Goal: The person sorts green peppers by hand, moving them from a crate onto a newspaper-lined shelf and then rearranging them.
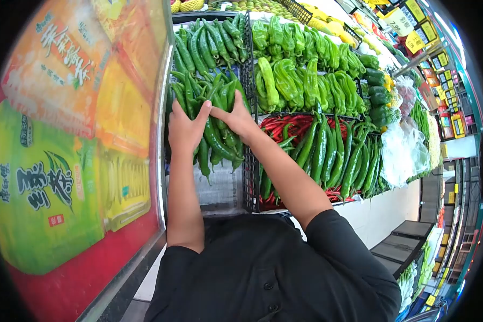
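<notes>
The poster (64,161) on the left carries Chinese writing. On its green panel the big characters look like "绿茶", with a small brand line running down beside them. The orange panel above has a slanted line of characters that is too bent by the lens to read for sure. At the upper right hang at least five yellow price tags (416,40), and their print is too small to read. Three heaps of produce sit in black wire baskets (248,177) on the white-fronted counter (381,214). They are dark green peppers (220,91) nearest the poster, light green wrinkled peppers (300,80) beside them, and red chillies (284,123) mixed with long green peppers (333,155) in the basket on the right. The peppers in each heap are too many to count. A bundle of clear plastic bags (405,153) lies further right. Two hands are at work, both on the dark green peppers at the near end of that heap. The left hand (185,131) lies back-up on the pile with its thumb stretched toward the other hand. Its fingers (174,110) run in among the peppers, and whether they clasp any cannot be told. The right hand (236,118) has its fingers (220,112) curled over a small bunch, grasping it, with the tips touching the left thumb.
</notes>
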### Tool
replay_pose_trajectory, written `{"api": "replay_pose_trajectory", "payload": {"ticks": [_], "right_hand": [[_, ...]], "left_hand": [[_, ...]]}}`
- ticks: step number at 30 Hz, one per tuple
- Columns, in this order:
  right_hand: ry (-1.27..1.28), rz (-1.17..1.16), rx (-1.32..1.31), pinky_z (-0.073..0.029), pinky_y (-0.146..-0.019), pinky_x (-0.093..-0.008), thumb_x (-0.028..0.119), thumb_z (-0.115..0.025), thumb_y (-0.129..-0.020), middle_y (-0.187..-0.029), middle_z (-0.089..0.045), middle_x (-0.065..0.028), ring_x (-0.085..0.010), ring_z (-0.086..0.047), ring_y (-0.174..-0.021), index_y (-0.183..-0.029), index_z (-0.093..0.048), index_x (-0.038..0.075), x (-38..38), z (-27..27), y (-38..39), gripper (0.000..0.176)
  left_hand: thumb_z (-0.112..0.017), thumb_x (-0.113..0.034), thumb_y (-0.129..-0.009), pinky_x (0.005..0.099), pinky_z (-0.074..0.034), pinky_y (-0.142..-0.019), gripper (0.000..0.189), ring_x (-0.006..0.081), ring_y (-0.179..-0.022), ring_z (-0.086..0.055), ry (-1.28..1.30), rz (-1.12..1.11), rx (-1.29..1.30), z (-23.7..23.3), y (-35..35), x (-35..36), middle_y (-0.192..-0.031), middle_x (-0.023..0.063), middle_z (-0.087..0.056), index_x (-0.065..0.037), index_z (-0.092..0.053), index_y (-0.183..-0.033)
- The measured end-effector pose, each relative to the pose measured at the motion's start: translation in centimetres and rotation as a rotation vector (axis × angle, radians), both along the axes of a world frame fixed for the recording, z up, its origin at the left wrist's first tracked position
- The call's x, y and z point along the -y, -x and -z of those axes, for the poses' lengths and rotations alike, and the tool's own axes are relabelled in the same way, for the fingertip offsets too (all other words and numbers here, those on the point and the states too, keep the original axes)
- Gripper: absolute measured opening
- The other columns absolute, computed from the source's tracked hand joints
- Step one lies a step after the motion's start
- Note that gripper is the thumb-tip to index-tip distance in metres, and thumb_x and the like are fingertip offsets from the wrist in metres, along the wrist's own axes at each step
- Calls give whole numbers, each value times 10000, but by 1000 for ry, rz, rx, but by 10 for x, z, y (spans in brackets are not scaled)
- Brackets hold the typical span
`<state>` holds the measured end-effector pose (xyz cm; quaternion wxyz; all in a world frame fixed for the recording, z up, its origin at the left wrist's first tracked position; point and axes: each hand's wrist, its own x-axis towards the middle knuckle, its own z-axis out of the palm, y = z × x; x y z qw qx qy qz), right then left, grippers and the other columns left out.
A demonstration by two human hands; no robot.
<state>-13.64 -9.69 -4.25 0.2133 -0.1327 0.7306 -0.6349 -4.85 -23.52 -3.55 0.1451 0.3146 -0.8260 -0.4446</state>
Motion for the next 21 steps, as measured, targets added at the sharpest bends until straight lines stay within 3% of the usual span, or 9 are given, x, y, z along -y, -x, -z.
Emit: {"api": "replay_pose_trajectory", "payload": {"ticks": [4,7,12,13,14,16,21], "right_hand": [[-30,13,5,-439,-1074,-381,414,-880,-754,-1368,-567,-229,-295,-576,-1248,-1477,-275,-47,-5,-2,-6,1049],[90,-12,-4,-442,-1075,-364,401,-874,-771,-1374,-565,-222,-274,-577,-1243,-1472,-260,-90,-11,3,-12,1053],[263,-31,22,-420,-1101,-365,380,-878,-770,-1382,-559,-217,-274,-554,-1268,-1488,-214,-142,-27,-28,-37,1109],[246,-4,-34,-400,-1119,-367,385,-886,-757,-1392,-549,-223,-280,-540,-1284,-1484,-212,-152,-26,-9,-32,1128],[228,22,-88,-379,-1137,-369,390,-893,-744,-1401,-539,-228,-286,-525,-1300,-1480,-210,-162,-25,9,-25,1147],[251,41,-138,-343,-1163,-367,392,-902,-724,-1422,-516,-237,-293,-501,-1326,-1479,-198,-180,-28,-5,-33,1181],[387,4,-167,-338,-1162,-361,316,-884,-768,-1450,-488,-190,-255,-480,-1336,-1526,-191,-74,-50,-50,-51,1098]], "left_hand": [[-721,-495,-899,438,-451,-1031,749,386,-1208,-600,-12,-56,-122,-6,-7,-13,-1311,251,-613,6,-490,-1407],[-724,-577,-854,474,-465,-1009,873,423,-1209,-576,-21,-32,-203,-9,-14,-21,-1285,256,-587,6,-444,-1441],[-733,-505,-883,447,-450,-1029,785,397,-1238,-577,88,-6,-254,-9,-23,-29,-1329,271,-587,35,-482,-1395],[-729,-482,-897,443,-450,-1026,759,399,-1214,-594,-16,74,-321,-23,-27,-33,-1311,274,-604,44,-485,-1386],[-718,-475,-911,441,-455,-1018,740,400,-1194,-608,44,33,-314,-26,-29,-39,-1288,276,-620,43,-487,-1385],[-680,-448,-949,431,-448,-1027,692,384,-1205,-602,52,54,-330,-27,-31,-45,-1310,264,-609,27,-473,-1408],[-575,-398,-1028,414,-410,-1073,632,355,-1253,-571,143,108,-426,-66,-44,-71,-1372,249,-580,39,-420,-1457]]}}
